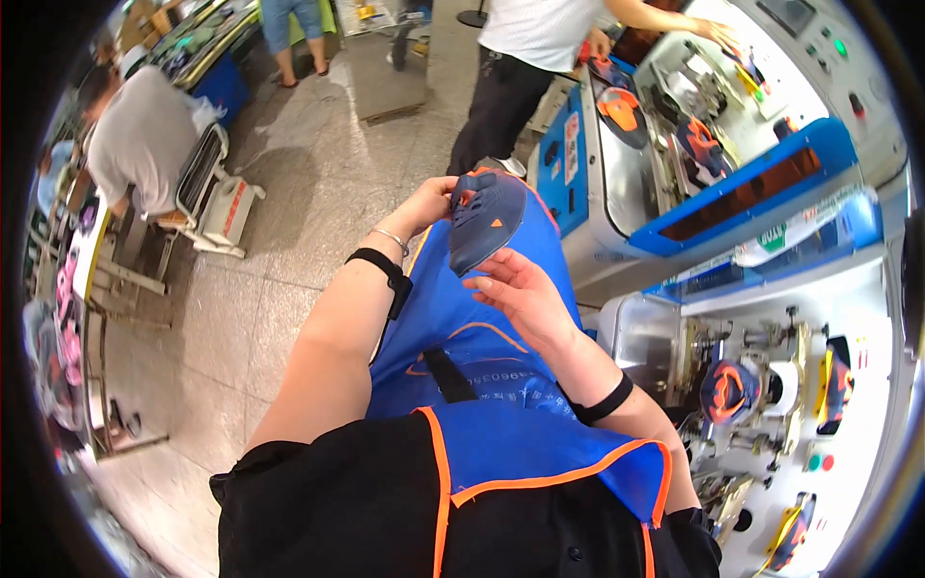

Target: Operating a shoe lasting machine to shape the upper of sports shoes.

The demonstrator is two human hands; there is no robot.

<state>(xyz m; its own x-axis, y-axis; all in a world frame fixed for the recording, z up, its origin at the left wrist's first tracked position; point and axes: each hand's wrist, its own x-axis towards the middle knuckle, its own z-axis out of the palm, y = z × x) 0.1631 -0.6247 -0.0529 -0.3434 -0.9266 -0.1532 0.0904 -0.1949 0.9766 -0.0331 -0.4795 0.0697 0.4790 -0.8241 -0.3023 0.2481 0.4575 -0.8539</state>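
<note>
A dark navy shoe upper (pixel 482 226) with a perforated surface, a small orange triangle and orange inside its opening is held up in front of my apron. My left hand (pixel 441 200) grips it at its upper left edge, fingers partly hidden behind it. Along the lower right edge, my right hand (pixel 525 292) touches the upper with its fingertips. Its thumb is apart from the fingers and does not pinch the piece.
Right of me stands a machine (pixel 752 385) with metal fixtures; a navy-orange shoe upper (pixel 729 390) sits on one. Beyond is a blue-framed machine (pixel 617 164), where a person (pixel 530 58) works. A seated person (pixel 149 135) and a workbench (pixel 87 250) are at left.
</note>
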